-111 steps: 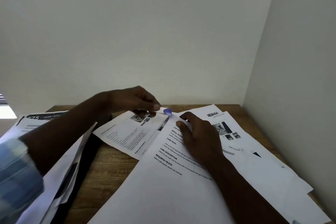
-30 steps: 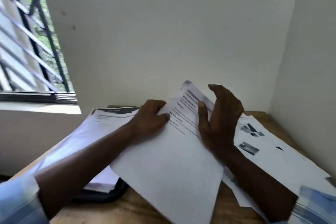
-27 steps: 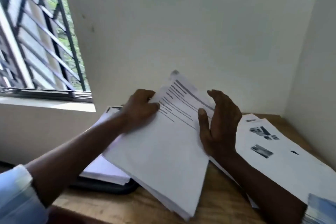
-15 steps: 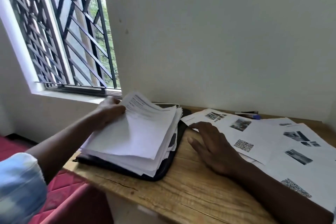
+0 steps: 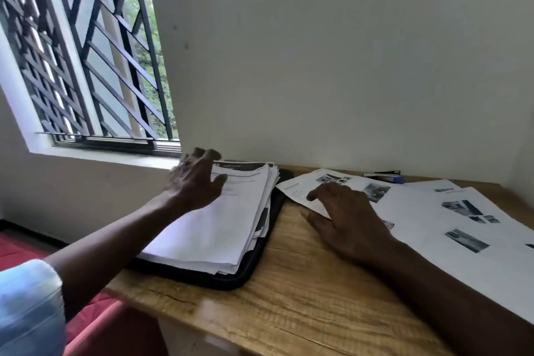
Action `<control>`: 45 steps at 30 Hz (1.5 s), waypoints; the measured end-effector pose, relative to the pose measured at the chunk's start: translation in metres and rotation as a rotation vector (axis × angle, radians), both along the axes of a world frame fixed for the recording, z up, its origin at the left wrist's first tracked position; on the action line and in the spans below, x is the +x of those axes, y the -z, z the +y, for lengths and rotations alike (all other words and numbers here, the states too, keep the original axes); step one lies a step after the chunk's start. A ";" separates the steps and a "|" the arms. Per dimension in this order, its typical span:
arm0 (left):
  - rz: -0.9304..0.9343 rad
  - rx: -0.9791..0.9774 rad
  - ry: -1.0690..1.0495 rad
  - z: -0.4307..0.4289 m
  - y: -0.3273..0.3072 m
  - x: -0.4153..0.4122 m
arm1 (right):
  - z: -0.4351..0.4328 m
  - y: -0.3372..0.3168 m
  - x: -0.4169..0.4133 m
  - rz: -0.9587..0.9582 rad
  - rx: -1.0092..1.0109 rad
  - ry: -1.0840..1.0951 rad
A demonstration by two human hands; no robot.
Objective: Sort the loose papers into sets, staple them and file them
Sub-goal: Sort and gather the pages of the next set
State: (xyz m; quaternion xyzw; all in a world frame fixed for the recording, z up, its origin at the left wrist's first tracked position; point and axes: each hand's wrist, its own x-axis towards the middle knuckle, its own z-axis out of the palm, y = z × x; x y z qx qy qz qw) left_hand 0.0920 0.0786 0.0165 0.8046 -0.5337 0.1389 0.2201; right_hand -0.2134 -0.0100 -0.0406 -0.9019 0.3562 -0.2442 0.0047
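Right now, left to right: left hand (image 5: 196, 182) is spread wide, fingers loose, holding nothing, over the far left corner of the stack (image 5: 219, 228). It is blurred, so touching or just above, cannot tell. Stack lies just right of that hand on a black folder (image 5: 254, 266), long axis running away from the person and leaning a bit right. Bare desk (image 5: 289, 298) sits between folder and right hand (image 5: 346, 220). Right hand is flat, fingers splayed, pressing the near part of a loose sheet (image 5: 297, 188), gripping nothing. More loose sheets (image 5: 427, 211) fan out to its right, overlapping. Beyond its fingertips, at the wall (image 5: 318, 66), is a small dark item (image 5: 384, 174) with a blue end, stapler or pen, too small to tell. Judgement: the next sheet to sort is under the right hand, so right is nearer, and the move goes leftward to the stack.
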 end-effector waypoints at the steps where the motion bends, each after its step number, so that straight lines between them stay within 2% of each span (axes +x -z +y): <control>1: 0.020 -0.035 0.114 -0.007 -0.003 -0.018 | -0.006 -0.004 -0.007 0.002 -0.004 0.048; 4: 0.089 -0.009 0.330 -0.035 -0.010 -0.071 | -0.020 -0.007 -0.025 0.154 0.034 0.198; 7: 0.033 0.188 0.396 -0.074 -0.013 -0.119 | -0.022 -0.006 -0.037 0.283 0.092 0.315; 9: 0.005 0.280 0.372 -0.101 -0.008 -0.145 | -0.021 -0.013 -0.042 0.249 -0.071 0.398; 11: 0.034 0.322 0.338 -0.124 0.003 -0.168 | -0.028 -0.020 -0.049 0.125 -0.102 0.469; 13: 0.077 0.354 0.330 -0.140 0.020 -0.189 | -0.038 -0.021 -0.060 0.029 -0.060 0.539; 16: 0.062 0.402 0.383 -0.148 0.049 -0.217 | -0.059 -0.013 -0.083 0.060 0.009 0.706; 19: 0.118 0.340 0.586 -0.144 0.061 -0.226 | -0.079 -0.003 -0.103 -0.021 0.195 0.833; 22: 0.229 0.315 0.807 -0.136 0.055 -0.217 | -0.088 -0.003 -0.117 -0.148 0.261 0.813; 24: 0.250 0.301 0.882 -0.134 0.054 -0.217 | -0.090 -0.005 -0.125 -0.335 0.301 0.782; 28: 0.261 0.215 0.897 -0.135 0.056 -0.219 | -0.088 -0.002 -0.130 -0.706 0.381 0.635; 32: 0.245 -0.071 0.803 -0.139 0.058 -0.220 | -0.084 -0.004 -0.128 -0.949 0.424 0.436; 37: 0.356 -0.254 0.753 -0.142 0.055 -0.218 | -0.078 -0.005 -0.119 -1.012 0.479 0.275; 41: 0.443 -0.271 0.754 -0.143 0.055 -0.218 | -0.071 -0.008 -0.112 -0.994 0.514 0.169; 45: 0.478 -0.275 0.728 -0.150 0.055 -0.213 | -0.075 -0.010 -0.116 -0.892 0.491 0.191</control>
